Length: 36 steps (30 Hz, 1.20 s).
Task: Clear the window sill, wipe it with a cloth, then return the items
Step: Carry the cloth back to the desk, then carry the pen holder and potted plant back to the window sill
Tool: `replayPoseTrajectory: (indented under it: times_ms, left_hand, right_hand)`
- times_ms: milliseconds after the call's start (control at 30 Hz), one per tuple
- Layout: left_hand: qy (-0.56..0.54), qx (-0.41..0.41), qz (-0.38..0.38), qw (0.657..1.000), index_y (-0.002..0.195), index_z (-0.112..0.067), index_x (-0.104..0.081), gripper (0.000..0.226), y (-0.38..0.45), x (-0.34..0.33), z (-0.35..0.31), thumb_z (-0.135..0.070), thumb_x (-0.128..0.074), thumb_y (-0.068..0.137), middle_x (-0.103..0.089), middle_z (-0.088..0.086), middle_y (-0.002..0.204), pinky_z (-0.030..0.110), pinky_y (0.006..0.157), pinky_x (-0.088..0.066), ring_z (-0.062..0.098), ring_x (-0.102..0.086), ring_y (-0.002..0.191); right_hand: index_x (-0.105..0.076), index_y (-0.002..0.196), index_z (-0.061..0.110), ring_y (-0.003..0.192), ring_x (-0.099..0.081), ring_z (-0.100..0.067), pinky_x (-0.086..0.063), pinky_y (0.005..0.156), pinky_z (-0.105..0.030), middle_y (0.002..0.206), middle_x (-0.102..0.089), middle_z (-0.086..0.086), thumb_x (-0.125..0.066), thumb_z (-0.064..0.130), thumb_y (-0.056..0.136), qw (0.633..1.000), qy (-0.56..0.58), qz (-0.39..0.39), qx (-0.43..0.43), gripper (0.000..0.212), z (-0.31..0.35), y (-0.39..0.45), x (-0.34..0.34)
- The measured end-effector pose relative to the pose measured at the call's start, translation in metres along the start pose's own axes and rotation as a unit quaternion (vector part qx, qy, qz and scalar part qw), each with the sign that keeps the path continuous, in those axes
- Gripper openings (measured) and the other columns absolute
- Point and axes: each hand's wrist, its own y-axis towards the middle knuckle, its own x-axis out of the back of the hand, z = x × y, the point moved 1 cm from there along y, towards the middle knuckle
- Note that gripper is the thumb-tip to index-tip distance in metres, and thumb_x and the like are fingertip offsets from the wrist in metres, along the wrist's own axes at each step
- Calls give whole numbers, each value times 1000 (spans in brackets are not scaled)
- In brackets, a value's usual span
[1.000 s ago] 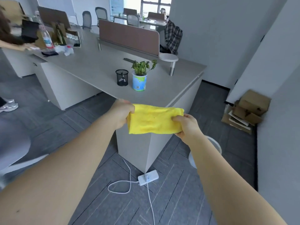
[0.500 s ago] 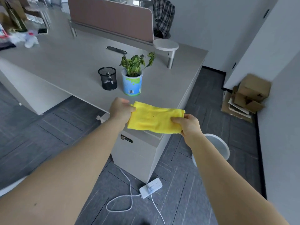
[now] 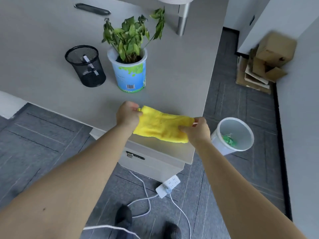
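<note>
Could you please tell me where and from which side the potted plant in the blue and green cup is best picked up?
Probably by the bare lower wall of the blue and green plastic cup with the leafy plant, coming from the near side, toward the barcode. The leaves spread over its rim, so a grasp from above would crush them, and the black mesh pen holder crowds its left.

Bare desk (image 3: pixel 181 69) surface lies open to the right of the potted plant (image 3: pixel 128 54) up to the desk's edge. The plant and a mesh pen cup (image 3: pixel 85 66) stand close together farther back, blocking the way left; a metal post (image 3: pixel 182 19) rises behind.
</note>
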Motion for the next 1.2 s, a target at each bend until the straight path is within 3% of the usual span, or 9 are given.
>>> replayPoseTrajectory:
  times_ms: [67, 133, 267, 467, 600, 800, 900, 1000, 1200]
  left_hand:
    - [11, 0, 26, 1000, 109, 4, -56, 32, 12, 3, 5, 6, -58, 76, -60, 23, 118, 33, 89, -43, 34, -57, 109]
    - [22, -10, 54, 998, 108, 5, -57, 33, 20, 6, 8, 6, -59, 76, -61, 23, 118, 33, 91, -43, 34, -57, 110]
    - [7, -32, 69, 997, 109, 2, -57, 31, 32, 25, 6, -4, -60, 79, -61, 19, 120, 35, 95, -42, 32, -56, 112]
    - [6, -56, -9, 998, 114, 3, -54, 42, 56, 90, 8, -15, -65, 78, -55, 22, 125, 36, 96, -40, 33, -52, 115]
    - [-21, -51, -91, 994, 128, 0, -38, 66, 82, 130, 12, -18, -71, 74, -37, 20, 137, 39, 107, -34, 32, -39, 127]
    - [-101, -49, -21, 993, 144, -12, -6, 104, 140, 140, 20, -14, -76, 68, -10, 6, 155, 31, 114, -19, 17, -15, 142]
    - [-129, -68, 25, 989, 139, -9, -17, 110, 168, 132, 24, -15, -82, 50, -30, 7, 148, 28, 106, -38, 16, -38, 130]
    - [-145, -122, 53, 980, 130, -6, -30, 94, 184, 125, 24, 2, -81, 51, -53, 3, 123, 2, 70, -48, -5, -54, 94]
    - [-153, -170, 87, 970, 125, -1, -43, 83, 201, 121, 25, -1, -79, 50, -63, 4, 114, 8, 77, -51, -8, -63, 88]
  right_hand:
    - [-43, 125, 7, 91, -45, -23, -37, 72, -30, 106, -51, -5, -59, 6, 81, 999, -47, -25, -7, 47, 6, 1, -11]
    - [-40, 129, 10, 110, -47, -30, -40, 88, -36, 125, -51, -10, -56, 6, 80, 991, -118, -62, 1, 52, 15, 0, -18]
    - [-34, 138, 15, 136, -24, -29, -20, 111, -39, 145, -34, -8, -58, 12, 79, 971, -189, -131, 57, 63, 41, -4, -30]
    - [-32, 139, 5, 134, -34, -27, -27, 109, -31, 144, -37, -13, -70, 14, 77, 985, -57, -41, 158, 73, 89, -8, -90]
    - [-14, 146, 6, 143, -20, -21, -20, 113, -26, 154, -22, -9, -75, 18, 74, 988, 25, -7, 153, 95, 113, 5, -130]
    - [2, 148, 6, 147, -10, -17, -14, 120, -31, 158, -8, -7, -86, 15, 59, 979, 99, -29, 177, 126, 127, 48, -155]
    - [-6, 146, 6, 140, -28, -20, -28, 115, -30, 153, -24, -10, -85, 19, 44, 964, 139, -26, 224, 130, 129, 65, -159]
    - [-12, 145, 6, 133, -39, -19, -37, 107, -26, 146, -35, -9, -84, 20, 43, 955, 150, -20, 254, 125, 130, 78, -162]
    - [-34, 128, 7, 104, -54, -14, -49, 85, -19, 115, -52, 1, -88, 6, 50, 957, 152, -40, 242, 94, 135, 87, -167]
